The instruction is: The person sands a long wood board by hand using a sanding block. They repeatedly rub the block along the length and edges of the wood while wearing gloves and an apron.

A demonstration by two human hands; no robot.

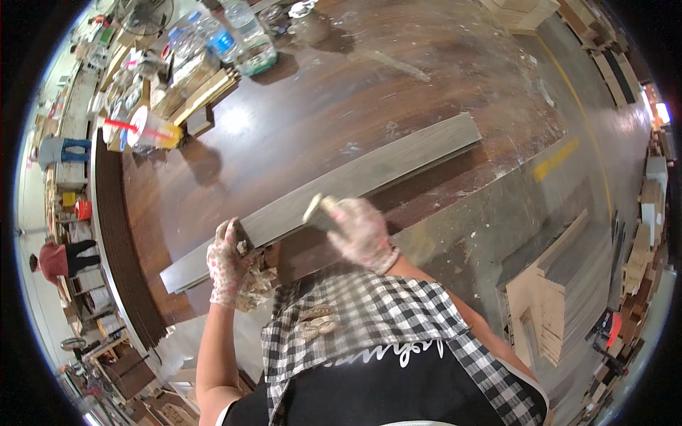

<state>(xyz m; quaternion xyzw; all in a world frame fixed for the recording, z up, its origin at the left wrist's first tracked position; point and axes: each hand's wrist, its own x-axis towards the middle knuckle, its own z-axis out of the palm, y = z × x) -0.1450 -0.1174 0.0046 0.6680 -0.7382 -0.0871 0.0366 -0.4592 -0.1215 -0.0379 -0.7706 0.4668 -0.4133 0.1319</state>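
Observation:
A long grey board (355, 170) lies slantwise across the brown worktable, its near left end close to my left hand (226, 266). That hand, in a white glove with pink dots, is closed on a small dark flat piece (242, 233) against the board's near edge; its exact kind is hidden. My right hand (362, 234), gloved alike and slightly blurred, grips a small tool (316, 209) with a pale end and a grey flat part, beside the board's near edge. Crumpled, stained wrapping (257, 285) hangs just beside my left hand.
Water bottles (222, 44), a jar (309, 25) and a drink cup with a red straw (153, 131) stand at the table's far left, among wood strips (202, 99). A wooden box (543, 298) stands on the floor at right. Two people are at the far left.

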